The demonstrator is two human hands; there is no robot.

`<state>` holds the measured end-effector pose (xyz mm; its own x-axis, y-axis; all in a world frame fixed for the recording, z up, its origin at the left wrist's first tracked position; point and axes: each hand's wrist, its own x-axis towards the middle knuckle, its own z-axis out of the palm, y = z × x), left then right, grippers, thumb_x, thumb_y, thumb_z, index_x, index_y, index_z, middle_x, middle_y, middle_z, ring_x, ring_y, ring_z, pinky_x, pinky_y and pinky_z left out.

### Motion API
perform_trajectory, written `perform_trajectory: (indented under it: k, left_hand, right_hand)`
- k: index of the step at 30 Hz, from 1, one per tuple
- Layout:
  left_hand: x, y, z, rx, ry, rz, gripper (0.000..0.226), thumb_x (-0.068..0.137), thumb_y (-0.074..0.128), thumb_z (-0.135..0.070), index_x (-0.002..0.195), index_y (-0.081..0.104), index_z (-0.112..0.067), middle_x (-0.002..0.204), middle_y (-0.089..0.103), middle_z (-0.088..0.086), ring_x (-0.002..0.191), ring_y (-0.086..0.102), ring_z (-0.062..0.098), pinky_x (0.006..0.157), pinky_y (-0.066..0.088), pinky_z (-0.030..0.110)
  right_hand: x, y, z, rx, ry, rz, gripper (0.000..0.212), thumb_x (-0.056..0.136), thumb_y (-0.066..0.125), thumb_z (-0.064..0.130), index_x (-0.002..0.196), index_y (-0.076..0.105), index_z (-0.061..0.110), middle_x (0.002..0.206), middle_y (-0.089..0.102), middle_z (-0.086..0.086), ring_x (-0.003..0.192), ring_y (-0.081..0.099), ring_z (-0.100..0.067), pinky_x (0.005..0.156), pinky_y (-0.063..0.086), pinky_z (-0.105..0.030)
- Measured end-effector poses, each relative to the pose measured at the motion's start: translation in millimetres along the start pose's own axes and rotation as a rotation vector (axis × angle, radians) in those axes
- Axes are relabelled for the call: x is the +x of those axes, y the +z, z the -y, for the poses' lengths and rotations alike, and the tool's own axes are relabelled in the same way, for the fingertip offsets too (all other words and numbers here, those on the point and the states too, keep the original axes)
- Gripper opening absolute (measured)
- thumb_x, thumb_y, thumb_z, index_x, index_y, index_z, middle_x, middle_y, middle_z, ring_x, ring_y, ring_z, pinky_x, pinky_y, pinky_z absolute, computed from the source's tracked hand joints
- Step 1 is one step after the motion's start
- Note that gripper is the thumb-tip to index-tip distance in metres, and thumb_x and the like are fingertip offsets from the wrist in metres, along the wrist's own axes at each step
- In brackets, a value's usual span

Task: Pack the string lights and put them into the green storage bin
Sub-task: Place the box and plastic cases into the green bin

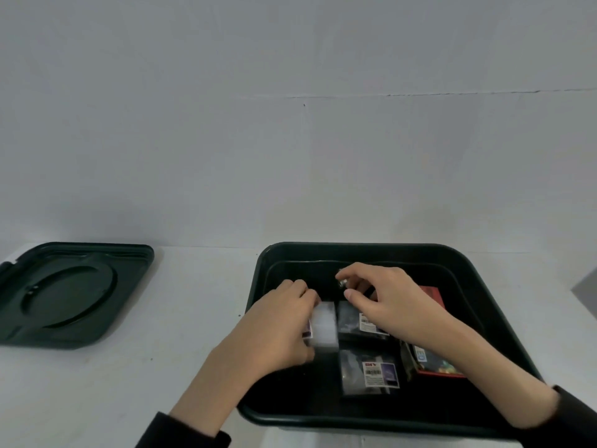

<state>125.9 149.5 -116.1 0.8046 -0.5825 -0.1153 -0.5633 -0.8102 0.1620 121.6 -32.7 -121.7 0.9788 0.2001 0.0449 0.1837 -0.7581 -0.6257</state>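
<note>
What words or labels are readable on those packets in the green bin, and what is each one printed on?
"DIY", red letters, though blurred, so uncertain: on the white label of the near dark packet.
Barcode and small print beneath it: too blurred to read.
Label on the far dark packet: too blurred.
Red box: print unreadable.
White packet in the left hand: no text visible.

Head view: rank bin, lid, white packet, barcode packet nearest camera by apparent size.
1. Green bin
2. Lid
3. Barcode packet
4. White packet, partly covered by the left hand, so 3 versus 4 is unsure.
</note>
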Motion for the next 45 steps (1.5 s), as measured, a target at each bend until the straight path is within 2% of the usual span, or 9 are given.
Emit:
perform_trajectory:
  k: [4, 8, 11, 15, 18, 23, 27, 32, 45]
  left_hand:
    - [7, 8, -9, 0.195, 0.001, 0.253, 0.068, 0.077, 0.071, -0.028, 0.132, 0.036, -0.012, 0.130, 0.039, 0.007, 0.116, 0.045, 0.022, 0.088, 0.043, 0.033]
    - [24, 17, -16, 0.458, 0.080, 0.366, 0.069, 0.081, 0.068, -0.023, 0.136, 0.032, -0.003, 0.135, 0.040, 0.017, 0.123, 0.043, 0.030, 0.096, 0.041, 0.039]
    - [33, 27, -21, 0.501, 0.115, 0.436, 0.066, 0.086, 0.062, -0.019, 0.139, 0.028, -0.001, 0.138, 0.039, 0.020, 0.124, 0.044, 0.032, 0.094, 0.043, 0.039]
    - [34, 42, -27, 0.547, 0.183, 0.445, 0.051, 0.091, 0.054, -0.013, 0.136, 0.033, 0.000, 0.134, 0.044, 0.021, 0.119, 0.050, 0.033, 0.087, 0.046, 0.038]
    - [33, 47, -28, 0.586, 0.218, 0.414, 0.041, 0.094, 0.049, -0.012, 0.132, 0.040, 0.000, 0.132, 0.047, 0.020, 0.117, 0.052, 0.033, 0.085, 0.046, 0.037]
    - [32, 43, -26, 0.548, 0.223, 0.418, 0.042, 0.091, 0.052, -0.008, 0.132, 0.041, -0.001, 0.133, 0.047, 0.018, 0.118, 0.051, 0.032, 0.089, 0.045, 0.037]
    - [32, 39, -26, 0.519, 0.211, 0.439, 0.043, 0.091, 0.053, -0.008, 0.132, 0.042, -0.001, 0.134, 0.045, 0.018, 0.120, 0.049, 0.030, 0.090, 0.045, 0.038]
    - [31, 38, -24, 0.510, 0.185, 0.471, 0.046, 0.091, 0.053, -0.008, 0.134, 0.038, 0.000, 0.136, 0.041, 0.018, 0.121, 0.048, 0.030, 0.091, 0.045, 0.038]
    - [31, 39, -25, 0.490, 0.183, 0.494, 0.044, 0.091, 0.053, -0.007, 0.132, 0.041, 0.000, 0.135, 0.042, 0.020, 0.121, 0.047, 0.032, 0.093, 0.044, 0.039]
  right_hand:
    - [1, 2, -5, -0.058, 0.011, -0.018, 0.027, 0.089, 0.054, 0.032, 0.116, 0.058, 0.035, 0.088, 0.062, 0.016, 0.085, 0.059, -0.003, 0.080, 0.052, -0.032]
    - [1, 5, -4, -0.139, -0.013, -0.001, 0.029, 0.090, 0.052, 0.036, 0.119, 0.055, 0.035, 0.090, 0.058, 0.017, 0.086, 0.057, -0.005, 0.081, 0.051, -0.033]
    - [1, 5, -4, -0.165, -0.011, -0.002, 0.029, 0.092, 0.051, 0.036, 0.120, 0.054, 0.034, 0.089, 0.058, 0.015, 0.084, 0.056, -0.006, 0.076, 0.049, -0.029]
    - [1, 5, -3, -0.187, -0.018, 0.019, 0.022, 0.089, 0.054, 0.035, 0.111, 0.056, 0.033, 0.089, 0.060, 0.013, 0.085, 0.058, -0.008, 0.076, 0.050, -0.030]
    - [-1, 5, -1, -0.325, -0.042, 0.192, 0.017, 0.082, 0.059, 0.043, 0.094, 0.057, 0.031, 0.095, 0.062, 0.010, 0.093, 0.059, -0.014, 0.077, 0.048, -0.032]
    - [-11, 14, 0, -0.670, -0.167, 0.461, 0.049, 0.079, 0.063, 0.046, 0.119, 0.052, 0.020, 0.120, 0.057, -0.004, 0.110, 0.055, -0.027, 0.081, 0.042, -0.035]
    - [-14, 26, -1, -0.797, -0.234, 0.588, 0.055, 0.083, 0.062, 0.037, 0.128, 0.046, 0.010, 0.125, 0.056, -0.012, 0.112, 0.055, -0.032, 0.088, 0.045, -0.042]
    - [-15, 33, -3, -0.789, -0.230, 0.595, 0.049, 0.088, 0.054, 0.011, 0.133, 0.037, 0.004, 0.123, 0.054, -0.016, 0.109, 0.055, -0.034, 0.083, 0.045, -0.042]
    - [-15, 34, 0, -0.708, -0.166, 0.627, 0.043, 0.087, 0.053, 0.004, 0.128, 0.039, 0.003, 0.121, 0.054, -0.018, 0.108, 0.055, -0.034, 0.082, 0.045, -0.040]
